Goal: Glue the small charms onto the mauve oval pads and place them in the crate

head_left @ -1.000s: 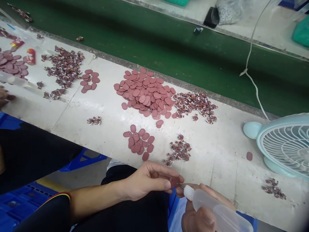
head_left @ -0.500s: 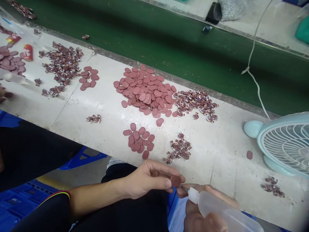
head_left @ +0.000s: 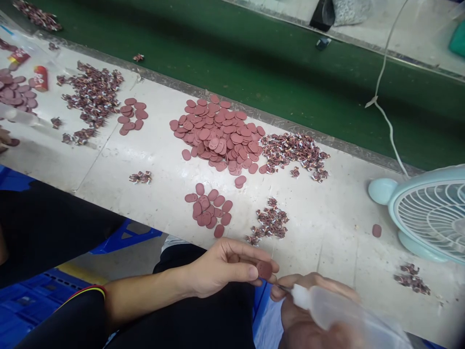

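Note:
Between the thumb and fingers of my left hand is a small reddish-brown oval disc, held just past the table's front edge. My right hand is wrapped round a translucent white squeeze bottle with a thin metal nozzle tip. That tip points at the disc, a little below and to the right of it. In front of my hands lie a loose group of similar discs and a small heap of brown-and-white figure pieces.
A large disc pile and another heap of figure pieces lie farther back. A pale blue fan stands at right, its white cord crossing the green belt. At far left a co-worker's hand shows.
My right hand has drawn the bottle slightly right and down, so its tip has moved back from the disc. My left hand keeps the disc in nearly the same place.

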The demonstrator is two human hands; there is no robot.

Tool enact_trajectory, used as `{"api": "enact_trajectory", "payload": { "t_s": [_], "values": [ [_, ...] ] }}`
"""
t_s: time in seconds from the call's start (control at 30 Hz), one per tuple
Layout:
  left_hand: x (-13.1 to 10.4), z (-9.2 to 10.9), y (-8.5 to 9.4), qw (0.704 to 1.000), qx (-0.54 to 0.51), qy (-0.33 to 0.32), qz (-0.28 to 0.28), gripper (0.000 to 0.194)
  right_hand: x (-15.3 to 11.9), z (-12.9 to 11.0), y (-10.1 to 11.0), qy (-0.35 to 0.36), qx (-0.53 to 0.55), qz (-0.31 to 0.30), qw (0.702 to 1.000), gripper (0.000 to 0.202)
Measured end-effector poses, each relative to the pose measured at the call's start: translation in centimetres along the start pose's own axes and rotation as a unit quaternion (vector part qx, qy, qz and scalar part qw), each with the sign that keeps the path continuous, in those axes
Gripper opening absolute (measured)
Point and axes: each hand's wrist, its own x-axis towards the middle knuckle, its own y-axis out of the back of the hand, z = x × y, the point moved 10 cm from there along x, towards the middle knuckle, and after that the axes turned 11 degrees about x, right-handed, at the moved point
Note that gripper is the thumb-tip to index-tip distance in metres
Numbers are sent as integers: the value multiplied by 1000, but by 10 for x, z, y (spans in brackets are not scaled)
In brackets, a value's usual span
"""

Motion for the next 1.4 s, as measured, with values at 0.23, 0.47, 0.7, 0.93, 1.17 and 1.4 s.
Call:
{"api": "enact_trajectory", "payload": {
  "t_s": [0.23, 0.47, 0.7, 0.93, 1.17, 1.4],
  "values": [
    [-3, 12, 14, 1000, 3, -19, 20, 30, 43, 13, -13, -367, 797, -101, 469, 22],
    [-17, 35, 54, 994, 17, -54, 96, 25, 41, 22, 8, -176, 500, -137, 837, 32],
    [-24, 39, 63, 991, 21, -55, 123, 25, 43, 38, -43, 27, -413, -167, 895, 29],
    [-24, 29, 55, 993, 20, -54, 102, 25, 41, 44, -64, 130, -610, -238, 745, 20],
    [-19, 21, 51, 995, 30, -44, 90, 25, 34, 38, -55, 155, -640, -198, 727, 22],
    [-17, 21, 40, 995, 60, -63, 53, 25, 25, 5, -52, 155, -523, -119, 830, 11]
  ]
}}
